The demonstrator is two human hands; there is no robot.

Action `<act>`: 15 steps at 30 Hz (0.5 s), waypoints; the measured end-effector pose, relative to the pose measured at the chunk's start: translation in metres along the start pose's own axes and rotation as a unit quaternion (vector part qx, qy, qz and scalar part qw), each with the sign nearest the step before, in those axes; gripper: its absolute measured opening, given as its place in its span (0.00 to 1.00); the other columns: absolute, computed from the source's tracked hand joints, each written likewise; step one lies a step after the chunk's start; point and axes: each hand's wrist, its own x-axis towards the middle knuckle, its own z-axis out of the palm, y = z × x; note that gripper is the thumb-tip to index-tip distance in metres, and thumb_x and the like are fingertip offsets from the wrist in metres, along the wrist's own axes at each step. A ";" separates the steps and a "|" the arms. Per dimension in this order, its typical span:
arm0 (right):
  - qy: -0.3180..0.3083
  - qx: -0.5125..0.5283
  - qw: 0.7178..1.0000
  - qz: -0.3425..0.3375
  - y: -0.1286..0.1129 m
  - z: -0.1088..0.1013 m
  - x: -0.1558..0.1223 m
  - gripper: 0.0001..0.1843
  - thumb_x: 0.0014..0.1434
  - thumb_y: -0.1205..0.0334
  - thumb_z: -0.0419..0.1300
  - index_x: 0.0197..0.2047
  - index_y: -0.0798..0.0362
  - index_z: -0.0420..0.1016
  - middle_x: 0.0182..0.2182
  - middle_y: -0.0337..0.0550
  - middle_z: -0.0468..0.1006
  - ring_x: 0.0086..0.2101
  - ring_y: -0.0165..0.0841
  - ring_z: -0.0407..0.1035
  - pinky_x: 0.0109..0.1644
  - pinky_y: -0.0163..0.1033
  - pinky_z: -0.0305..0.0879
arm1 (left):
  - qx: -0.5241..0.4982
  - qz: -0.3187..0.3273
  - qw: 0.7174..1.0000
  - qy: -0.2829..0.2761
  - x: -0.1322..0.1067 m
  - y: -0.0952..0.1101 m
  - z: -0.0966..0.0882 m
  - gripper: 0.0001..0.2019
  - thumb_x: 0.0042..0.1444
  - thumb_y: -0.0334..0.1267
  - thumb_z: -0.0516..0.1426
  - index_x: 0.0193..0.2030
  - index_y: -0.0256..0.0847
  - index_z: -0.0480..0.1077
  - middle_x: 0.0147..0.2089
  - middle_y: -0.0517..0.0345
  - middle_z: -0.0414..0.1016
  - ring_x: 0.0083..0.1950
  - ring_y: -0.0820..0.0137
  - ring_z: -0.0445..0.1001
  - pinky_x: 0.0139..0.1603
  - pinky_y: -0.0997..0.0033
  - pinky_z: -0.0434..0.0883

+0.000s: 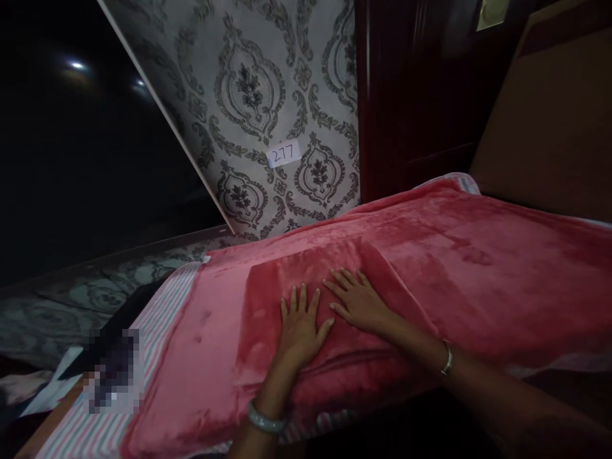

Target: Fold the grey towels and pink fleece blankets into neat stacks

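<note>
A folded red plush cloth (268, 312), roughly square, lies on a larger pink-red plush blanket (478, 274). Palm down on the folded cloth rests my left hand (301, 328), its fingers spread and pointing away from me. To the right of it, my right hand (358, 299) also lies flat on the same cloth with its fingers apart. The two hands are close together but do not touch. Neither one grips anything. A bangle circles each wrist.
Striped fabric (167, 306) shows along the blanket's left edge. Behind stands a patterned wall (248, 89) with a paper label (284, 153) reading 277. A large black screen (95, 146) is at the left, a dark door (411, 108) and a brown panel (549, 115) at the right.
</note>
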 end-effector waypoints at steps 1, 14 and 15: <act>0.001 -0.002 1.000 0.001 0.000 0.000 0.000 0.30 0.69 0.48 0.51 0.71 0.44 0.60 0.71 0.48 0.55 0.69 0.49 0.48 0.69 0.63 0.43 | 0.001 0.001 1.000 -0.002 0.000 0.000 -0.001 0.35 0.65 0.55 0.49 0.75 0.46 0.48 0.78 0.45 0.38 0.78 0.50 0.36 0.73 0.36 0.42; -0.061 0.010 0.998 0.012 -0.006 -0.022 -0.014 0.30 0.70 0.47 0.49 0.72 0.44 0.59 0.72 0.47 0.52 0.69 0.47 0.46 0.70 0.62 0.44 | -0.021 0.012 1.000 -0.002 -0.001 -0.002 -0.009 0.34 0.66 0.57 0.46 0.75 0.45 0.50 0.78 0.47 0.39 0.78 0.52 0.38 0.74 0.38 0.43; -0.057 0.009 0.998 0.007 -0.005 -0.024 -0.021 0.30 0.70 0.47 0.49 0.72 0.43 0.59 0.71 0.46 0.53 0.69 0.47 0.47 0.70 0.62 0.45 | -0.024 0.014 1.000 -0.006 -0.004 -0.004 -0.013 0.34 0.67 0.56 0.47 0.75 0.45 0.50 0.78 0.48 0.41 0.78 0.53 0.39 0.74 0.39 0.43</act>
